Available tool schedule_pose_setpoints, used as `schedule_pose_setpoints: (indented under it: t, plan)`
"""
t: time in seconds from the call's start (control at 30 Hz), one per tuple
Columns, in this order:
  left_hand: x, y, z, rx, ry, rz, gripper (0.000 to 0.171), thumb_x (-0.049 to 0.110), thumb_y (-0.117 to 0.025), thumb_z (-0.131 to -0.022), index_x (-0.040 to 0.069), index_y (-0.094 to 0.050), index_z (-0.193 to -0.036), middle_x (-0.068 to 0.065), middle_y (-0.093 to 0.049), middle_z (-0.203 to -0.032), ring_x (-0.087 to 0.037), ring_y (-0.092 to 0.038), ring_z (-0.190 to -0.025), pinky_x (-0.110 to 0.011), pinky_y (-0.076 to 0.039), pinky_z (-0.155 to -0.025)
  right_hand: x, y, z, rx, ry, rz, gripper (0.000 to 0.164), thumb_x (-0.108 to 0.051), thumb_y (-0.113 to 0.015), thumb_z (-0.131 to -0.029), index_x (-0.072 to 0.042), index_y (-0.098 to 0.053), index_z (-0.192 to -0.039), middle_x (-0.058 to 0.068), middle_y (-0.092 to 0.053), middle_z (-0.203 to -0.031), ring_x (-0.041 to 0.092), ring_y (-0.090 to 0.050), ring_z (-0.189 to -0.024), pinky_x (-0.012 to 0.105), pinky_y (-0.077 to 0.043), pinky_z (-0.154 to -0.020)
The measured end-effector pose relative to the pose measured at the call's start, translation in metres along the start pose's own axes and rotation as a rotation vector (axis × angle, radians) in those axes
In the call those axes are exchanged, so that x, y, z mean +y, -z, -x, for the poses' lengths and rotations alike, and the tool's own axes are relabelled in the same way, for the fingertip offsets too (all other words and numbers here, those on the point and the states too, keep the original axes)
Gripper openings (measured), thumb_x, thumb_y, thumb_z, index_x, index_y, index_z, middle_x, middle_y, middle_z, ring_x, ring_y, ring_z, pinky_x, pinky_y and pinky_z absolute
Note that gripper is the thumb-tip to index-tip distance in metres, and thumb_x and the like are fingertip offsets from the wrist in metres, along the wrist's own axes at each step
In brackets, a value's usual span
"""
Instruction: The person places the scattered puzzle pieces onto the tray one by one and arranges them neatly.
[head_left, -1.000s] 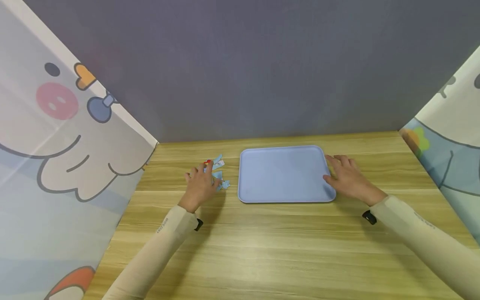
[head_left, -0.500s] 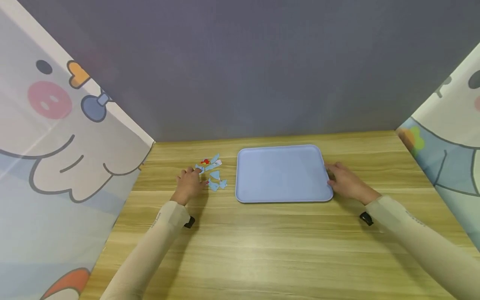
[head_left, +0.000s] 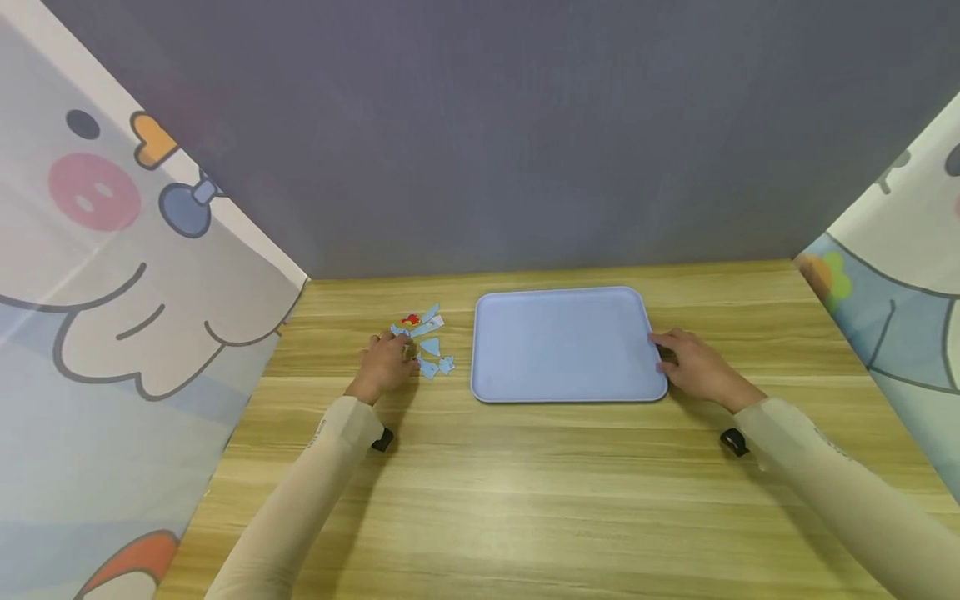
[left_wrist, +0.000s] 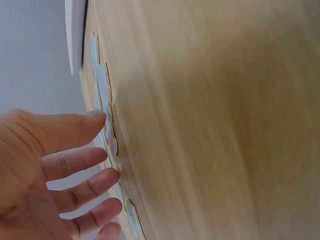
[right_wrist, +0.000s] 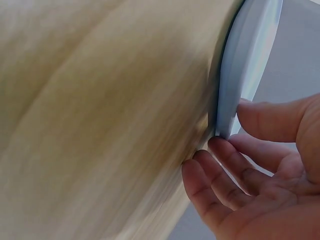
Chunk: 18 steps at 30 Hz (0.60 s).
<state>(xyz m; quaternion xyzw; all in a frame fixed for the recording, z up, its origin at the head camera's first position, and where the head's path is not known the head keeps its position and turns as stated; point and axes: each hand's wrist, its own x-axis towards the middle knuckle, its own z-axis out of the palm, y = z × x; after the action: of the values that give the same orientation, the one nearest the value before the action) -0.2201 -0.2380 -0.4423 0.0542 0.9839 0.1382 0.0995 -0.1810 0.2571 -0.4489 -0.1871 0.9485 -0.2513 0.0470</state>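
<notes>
Left forearm (head_left: 300,500) stretched forward and slanting inward, left hand (head_left: 385,364) back uppermost — thumb and fingers apart, loosely bent, right forearm (head_left: 832,483) slanting in from the opposite side, right hand (head_left: 699,368) gripping — thumb set against bent fingers.

Pale-blue tray (head_left: 567,346), round-cornered, sits face up; out at its nine o'clock, light-blue cut-outs (head_left: 431,347) lie scattered, a red piece (head_left: 410,320) at their eleven, perhaps touching a neighbour.

Wood-grain table (head_left: 525,492) — pale blue tray (head_left: 562,343); to its left, small light-blue pieces (head_left: 431,347) — red piece (head_left: 410,319) among them.
</notes>
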Motion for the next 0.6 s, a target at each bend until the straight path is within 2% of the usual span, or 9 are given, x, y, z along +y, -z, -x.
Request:
schedule_pose_setpoints:
  t: [0.07,0.13,0.27,0.33,0.47,0.6]
  plan:
    - [0.001,-0.001,0.0,-0.005,-0.03,0.008,0.038,0.028,-0.068,-0.088,0.006,-0.06,-0.118,-0.017,-0.051,-0.113,-0.039,-0.04,-0.11,-0.06,-0.033,-0.088,0.0,0.0,0.0,0.0,-0.008,-0.001,0.049,0.0,-0.061,-0.087,0.015,-0.044,-0.131,0.032,-0.05,-0.119,0.05,-0.044,-0.11,0.061,-0.034,-0.092]
    - [0.002,-0.002,0.0,-0.01,-0.045,0.02,0.037,0.03,-0.07,-0.086,0.007,-0.062,-0.115,-0.014,-0.052,-0.109,-0.041,-0.038,-0.113,-0.061,-0.032,-0.091,0.0,0.001,0.001,-0.001,-0.016,0.001,0.049,0.0,-0.061,-0.088,0.014,-0.044,-0.131,0.033,-0.049,-0.12,0.051,-0.043,-0.111,0.061,-0.033,-0.093]
    - [0.005,-0.004,0.0,-0.006,-0.054,0.04,0.051,0.037,-0.074,-0.081,0.004,-0.061,-0.118,-0.017,-0.051,-0.116,-0.05,-0.029,-0.125,-0.066,-0.025,-0.096,-0.001,0.0,0.001,-0.003,-0.035,0.005,0.049,-0.002,-0.06,-0.088,0.014,-0.043,-0.132,0.033,-0.049,-0.12,0.051,-0.042,-0.112,0.061,-0.032,-0.094]
    - [0.006,-0.005,0.0,-0.002,-0.065,0.036,0.056,0.04,-0.075,-0.08,0.002,-0.06,-0.119,-0.018,-0.05,-0.118,-0.052,-0.029,-0.125,-0.066,-0.026,-0.095,-0.002,0.0,0.001,-0.003,-0.045,0.007,0.049,-0.002,-0.06,-0.088,0.013,-0.044,-0.132,0.033,-0.049,-0.12,0.052,-0.042,-0.113,0.062,-0.031,-0.094]
    - [0.01,-0.009,0.0,0.007,-0.078,0.014,0.058,0.039,-0.076,-0.079,0.001,-0.059,-0.119,-0.018,-0.051,-0.113,-0.043,-0.041,-0.113,-0.059,-0.036,-0.088,-0.003,-0.001,0.001,-0.002,-0.064,0.012,0.049,-0.003,-0.06,-0.089,0.012,-0.044,-0.133,0.034,-0.048,-0.122,0.053,-0.041,-0.114,0.064,-0.03,-0.092]
    - [0.012,-0.011,0.001,0.009,-0.075,0.001,0.055,0.036,-0.076,-0.079,0.0,-0.06,-0.117,-0.017,-0.051,-0.109,-0.037,-0.043,-0.105,-0.054,-0.038,-0.085,-0.002,-0.002,0.0,-0.016,-0.092,0.022,0.05,-0.004,-0.06,-0.089,0.01,-0.044,-0.134,0.033,-0.047,-0.125,0.053,-0.039,-0.116,0.069,-0.027,-0.09]
